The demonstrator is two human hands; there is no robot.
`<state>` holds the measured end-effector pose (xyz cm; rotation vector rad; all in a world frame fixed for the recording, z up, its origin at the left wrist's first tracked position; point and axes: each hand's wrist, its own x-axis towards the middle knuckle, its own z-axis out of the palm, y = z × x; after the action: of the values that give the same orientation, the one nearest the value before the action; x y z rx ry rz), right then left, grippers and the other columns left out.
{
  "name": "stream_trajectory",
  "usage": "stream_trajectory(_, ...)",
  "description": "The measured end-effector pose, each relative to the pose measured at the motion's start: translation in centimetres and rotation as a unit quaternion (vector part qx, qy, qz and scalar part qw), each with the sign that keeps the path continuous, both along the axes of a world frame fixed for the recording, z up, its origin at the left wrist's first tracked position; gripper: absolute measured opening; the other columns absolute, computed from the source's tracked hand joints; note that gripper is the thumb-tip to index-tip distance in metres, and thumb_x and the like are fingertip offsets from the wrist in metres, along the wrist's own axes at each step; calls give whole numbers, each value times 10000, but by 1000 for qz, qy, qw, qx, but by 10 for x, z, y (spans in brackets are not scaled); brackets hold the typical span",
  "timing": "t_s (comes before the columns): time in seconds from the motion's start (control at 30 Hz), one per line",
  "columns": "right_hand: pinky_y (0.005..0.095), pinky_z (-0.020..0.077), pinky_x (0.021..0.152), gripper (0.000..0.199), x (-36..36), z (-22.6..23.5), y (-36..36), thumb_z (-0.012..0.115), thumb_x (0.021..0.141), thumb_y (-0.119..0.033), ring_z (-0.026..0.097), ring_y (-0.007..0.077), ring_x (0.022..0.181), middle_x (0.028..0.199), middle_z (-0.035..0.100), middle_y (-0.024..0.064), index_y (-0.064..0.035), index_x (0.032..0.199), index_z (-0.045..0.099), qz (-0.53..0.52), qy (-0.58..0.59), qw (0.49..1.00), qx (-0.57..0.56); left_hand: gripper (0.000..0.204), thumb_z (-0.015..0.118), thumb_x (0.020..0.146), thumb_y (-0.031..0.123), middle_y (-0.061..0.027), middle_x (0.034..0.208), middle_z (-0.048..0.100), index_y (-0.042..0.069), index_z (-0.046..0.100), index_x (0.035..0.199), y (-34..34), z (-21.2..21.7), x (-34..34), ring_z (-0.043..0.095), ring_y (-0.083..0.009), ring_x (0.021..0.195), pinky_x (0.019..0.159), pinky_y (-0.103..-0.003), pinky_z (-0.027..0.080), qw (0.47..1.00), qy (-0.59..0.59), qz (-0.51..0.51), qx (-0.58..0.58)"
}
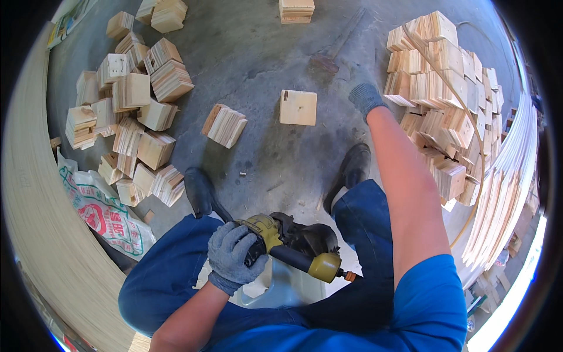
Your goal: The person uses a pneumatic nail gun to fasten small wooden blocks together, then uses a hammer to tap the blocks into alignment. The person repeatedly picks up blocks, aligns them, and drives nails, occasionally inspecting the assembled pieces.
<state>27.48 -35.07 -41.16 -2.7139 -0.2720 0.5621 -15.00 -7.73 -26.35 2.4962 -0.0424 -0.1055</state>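
My left hand, in a grey knit glove, is closed around one end of a yellow and black nail gun. The nail gun lies across my lap, its round black magazine uppermost and its air fitting pointing right. My right hand, gloved too, stretches far forward over the floor, its fingers blurred into the grey behind. Close to those fingers lies a dark, long-handled tool of a kind I cannot make out. A square wooden block sits just left of the right hand, with a tilted layered block farther left.
Stacked plywood blocks stand on the right, a thin hose running over them. More blocks are heaped on the left, near a printed white sack. Another block stack stands far ahead. Sheet stacks line the right side.
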Motion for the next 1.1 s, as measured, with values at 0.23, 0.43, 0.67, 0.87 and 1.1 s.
stream_trajectory(0.23, 469, 488, 1085, 701, 21, -37, 39, 674, 885, -184, 601, 412, 1287, 1392, 625, 215, -217, 1555, 474, 45, 19, 995, -92, 565, 864, 694, 420, -118, 1171, 660, 156, 662, 1151, -1, -1, 7, 632, -393, 1143, 946, -533, 514, 1000, 7, -11, 4)
stream_trajectory(0.43, 507, 473, 1073, 598, 4, -52, 35, 563, 937, -152, 638, 383, 1256, 1330, 654, 213, -236, 1526, 505, -2, -34, 988, -151, 564, 864, 643, 365, -130, 1157, 675, 134, 679, 1124, -4, 0, 17, 657, -392, 1106, 996, -528, 509, 1000, -1, -3, 4)
stream_trajectory(0.67, 506, 487, 1021, 448, -58, -35, -7, 580, 918, -127, 665, 370, 1175, 1223, 708, 175, -190, 1360, 614, 91, -17, 979, -181, 573, 865, 643, 357, -127, 1159, 680, 137, 675, 1136, -1, 1, 14, 655, -391, 1109, 979, -533, 515, 1000, -9, 10, -8)
stream_trajectory(0.87, 478, 493, 1024, 388, -102, -36, -71, 641, 893, -86, 659, 379, 1164, 1213, 710, 177, -177, 1268, 684, 140, 178, 969, -100, 573, 863, 656, 357, -118, 1184, 674, 151, 664, 1153, 1, -3, 5, 645, -391, 1133, 990, -529, 507, 1000, -21, 11, -7)
stream_trajectory(1.1, 484, 435, 1077, 301, -84, -36, -43, 594, 956, -164, 573, 325, 1296, 1334, 649, 103, -199, 1221, 734, 250, -95, 934, -238, 581, 864, 667, 364, -109, 1195, 670, 155, 661, 1170, 1, -5, 5, 639, -380, 1153, 1009, -523, 496, 1000, -17, 10, -5)
